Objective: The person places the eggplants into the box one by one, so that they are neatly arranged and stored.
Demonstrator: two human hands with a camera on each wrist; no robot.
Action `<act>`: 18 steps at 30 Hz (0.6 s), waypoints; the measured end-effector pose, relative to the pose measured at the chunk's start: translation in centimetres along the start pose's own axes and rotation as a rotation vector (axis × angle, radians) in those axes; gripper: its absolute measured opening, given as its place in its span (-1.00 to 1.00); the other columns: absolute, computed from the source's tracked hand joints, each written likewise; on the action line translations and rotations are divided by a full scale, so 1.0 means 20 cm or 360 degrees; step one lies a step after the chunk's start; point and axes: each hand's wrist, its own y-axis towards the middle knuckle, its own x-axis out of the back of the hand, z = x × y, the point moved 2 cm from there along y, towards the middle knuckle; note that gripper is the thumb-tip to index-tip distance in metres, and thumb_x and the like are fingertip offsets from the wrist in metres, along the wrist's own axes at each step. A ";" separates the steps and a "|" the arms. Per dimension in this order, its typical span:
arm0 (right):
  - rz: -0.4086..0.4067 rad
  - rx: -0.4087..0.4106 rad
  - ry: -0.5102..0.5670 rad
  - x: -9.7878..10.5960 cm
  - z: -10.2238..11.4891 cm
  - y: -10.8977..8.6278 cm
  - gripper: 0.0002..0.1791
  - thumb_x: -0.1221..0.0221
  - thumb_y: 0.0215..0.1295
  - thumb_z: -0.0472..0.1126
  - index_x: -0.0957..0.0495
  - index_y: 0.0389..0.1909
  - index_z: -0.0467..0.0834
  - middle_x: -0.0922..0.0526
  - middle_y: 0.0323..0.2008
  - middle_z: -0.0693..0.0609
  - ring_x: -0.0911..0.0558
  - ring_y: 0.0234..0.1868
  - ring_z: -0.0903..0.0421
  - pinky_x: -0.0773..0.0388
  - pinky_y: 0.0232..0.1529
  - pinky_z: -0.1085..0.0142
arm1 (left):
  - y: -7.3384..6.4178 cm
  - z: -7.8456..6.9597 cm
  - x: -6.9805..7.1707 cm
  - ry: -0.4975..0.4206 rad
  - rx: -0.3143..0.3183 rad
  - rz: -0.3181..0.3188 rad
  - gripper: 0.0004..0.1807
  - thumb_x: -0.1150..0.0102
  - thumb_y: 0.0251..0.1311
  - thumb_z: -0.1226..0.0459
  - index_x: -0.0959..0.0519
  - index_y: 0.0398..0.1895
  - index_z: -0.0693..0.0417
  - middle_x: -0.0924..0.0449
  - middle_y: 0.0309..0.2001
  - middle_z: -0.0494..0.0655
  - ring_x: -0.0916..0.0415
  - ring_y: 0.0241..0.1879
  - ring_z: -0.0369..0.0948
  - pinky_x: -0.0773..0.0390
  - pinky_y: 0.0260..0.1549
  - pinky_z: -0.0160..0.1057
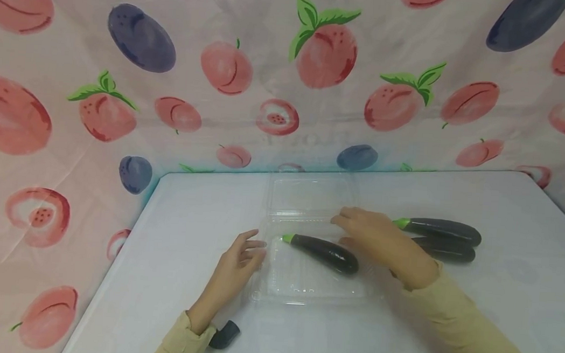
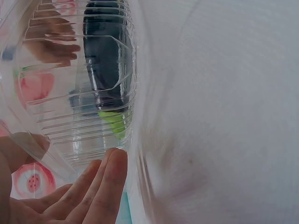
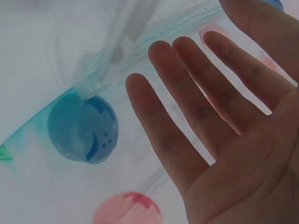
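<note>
A clear plastic clamshell box [image 1: 300,286] lies with its lid [image 1: 312,197] folded back on the table. One dark eggplant [image 1: 325,253] with a green stem end lies slantwise in the base. At the box's left edge is my left hand [image 1: 238,261], fingers loosely extended; in the left wrist view its fingers [image 2: 105,186] lie by the wall, but contact is unclear. My right hand [image 1: 373,237] reaches over the box's right side near the hinge. Its fingers [image 3: 161,126] are straight, with nothing held in the right wrist view.
Two more eggplants, an upper one [image 1: 446,230] and a lower one [image 1: 450,252], lie together right of the box, partly behind the right hand. A fruit-print cloth [image 1: 253,13] hangs behind the white table [image 1: 511,320]. A black object [image 1: 225,335] sits at the left wrist.
</note>
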 end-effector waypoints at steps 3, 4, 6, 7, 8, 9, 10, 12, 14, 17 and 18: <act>-0.0040 0.0005 0.0008 0.01 -0.01 -0.02 -0.61 -0.37 0.21 -0.21 -0.60 0.04 -0.22 -0.66 -0.03 -0.14 -0.65 0.02 -0.10 -0.67 0.00 0.04 | 0.00 -0.01 0.00 -0.0003 0.0004 0.0002 -0.42 -0.11 0.43 0.18 -0.23 0.44 0.08 -0.57 0.18 0.06 -0.59 0.13 0.00 -0.68 -0.06 -0.29; -0.0053 0.0010 0.0004 0.02 -0.02 -0.03 -0.61 -0.38 0.21 -0.21 -0.60 0.04 -0.22 -0.66 -0.03 -0.14 -0.65 0.01 -0.09 -0.67 -0.01 0.04 | 0.00 -0.01 0.00 -0.0007 0.0004 0.0003 -0.42 -0.11 0.43 0.18 -0.23 0.44 0.09 -0.57 0.18 0.06 -0.59 0.12 0.00 -0.68 -0.06 -0.30; -0.0068 0.0006 0.0001 0.02 -0.03 -0.04 -0.60 -0.39 0.19 -0.21 -0.60 0.04 -0.22 -0.66 -0.04 -0.14 -0.66 0.00 -0.09 -0.68 -0.02 0.04 | -0.01 -0.01 0.00 -0.0009 0.0002 0.0005 -0.42 -0.11 0.43 0.18 -0.23 0.44 0.10 -0.57 0.18 0.07 -0.59 0.12 0.00 -0.68 -0.06 -0.30; -0.0074 0.0004 -0.0006 0.03 -0.03 -0.05 -0.60 -0.39 0.19 -0.21 -0.60 0.03 -0.22 -0.66 -0.04 -0.14 -0.66 0.00 -0.09 -0.68 -0.02 0.04 | -0.01 -0.01 0.00 -0.0010 -0.0001 0.0005 -0.42 -0.11 0.43 0.19 -0.23 0.44 0.10 -0.57 0.18 0.07 -0.59 0.12 0.00 -0.68 -0.07 -0.30; -0.0080 0.0001 -0.0014 0.03 -0.03 -0.06 -0.60 -0.39 0.19 -0.22 -0.60 0.03 -0.22 -0.66 -0.05 -0.13 -0.66 -0.01 -0.09 -0.68 -0.03 0.04 | -0.01 -0.01 0.00 -0.0008 -0.0004 0.0005 -0.42 -0.11 0.43 0.19 -0.23 0.44 0.10 -0.57 0.18 0.07 -0.59 0.12 0.00 -0.68 -0.07 -0.30; -0.0087 -0.0004 -0.0019 0.03 -0.04 -0.06 -0.60 -0.40 0.18 -0.22 -0.60 0.03 -0.21 -0.66 -0.05 -0.13 -0.66 -0.01 -0.09 -0.68 -0.04 0.04 | -0.01 -0.01 0.00 -0.0010 -0.0004 0.0005 -0.42 -0.11 0.43 0.19 -0.23 0.44 0.11 -0.57 0.18 0.07 -0.60 0.12 0.00 -0.68 -0.07 -0.30; -0.0090 -0.0013 -0.0021 0.03 -0.05 -0.07 -0.60 -0.40 0.17 -0.22 -0.60 0.03 -0.21 -0.66 -0.05 -0.13 -0.66 -0.01 -0.09 -0.68 -0.04 0.04 | -0.01 -0.01 0.00 -0.0011 -0.0005 0.0005 -0.42 -0.11 0.43 0.19 -0.23 0.44 0.11 -0.57 0.18 0.07 -0.60 0.12 -0.01 -0.68 -0.07 -0.31; -0.0109 -0.0023 -0.0032 0.04 -0.06 -0.09 -0.60 -0.41 0.17 -0.23 -0.60 0.02 -0.20 -0.66 -0.06 -0.12 -0.66 -0.02 -0.09 -0.69 -0.06 0.04 | 0.00 -0.01 0.00 -0.0018 -0.0008 0.0007 -0.42 -0.11 0.43 0.19 -0.23 0.44 0.11 -0.57 0.18 0.08 -0.60 0.11 -0.01 -0.68 -0.07 -0.31; -0.0123 -0.0020 -0.0039 0.04 -0.07 -0.10 -0.61 -0.41 0.16 -0.23 -0.60 0.02 -0.20 -0.66 -0.07 -0.12 -0.66 -0.04 -0.09 -0.69 -0.09 0.04 | 0.00 -0.01 0.00 -0.0025 -0.0011 0.0010 -0.42 -0.11 0.43 0.19 -0.23 0.44 0.11 -0.57 0.18 0.09 -0.60 0.11 0.00 -0.68 -0.07 -0.31; -0.0141 -0.0013 -0.0054 0.04 -0.09 -0.12 -0.60 -0.41 0.16 -0.24 -0.60 0.01 -0.20 -0.65 -0.08 -0.12 -0.66 -0.06 -0.09 -0.70 -0.11 0.04 | -0.01 -0.01 0.00 -0.0035 -0.0012 0.0015 -0.42 -0.11 0.43 0.19 -0.23 0.44 0.11 -0.56 0.18 0.10 -0.59 0.12 0.00 -0.68 -0.06 -0.31; -0.0147 -0.0009 -0.0058 0.04 -0.10 -0.13 -0.60 -0.41 0.15 -0.24 -0.60 0.01 -0.20 -0.65 -0.09 -0.11 -0.66 -0.06 -0.08 -0.70 -0.11 0.05 | -0.01 -0.01 0.00 -0.0034 -0.0012 0.0016 -0.41 -0.11 0.43 0.19 -0.23 0.44 0.11 -0.56 0.18 0.10 -0.59 0.12 0.00 -0.68 -0.06 -0.31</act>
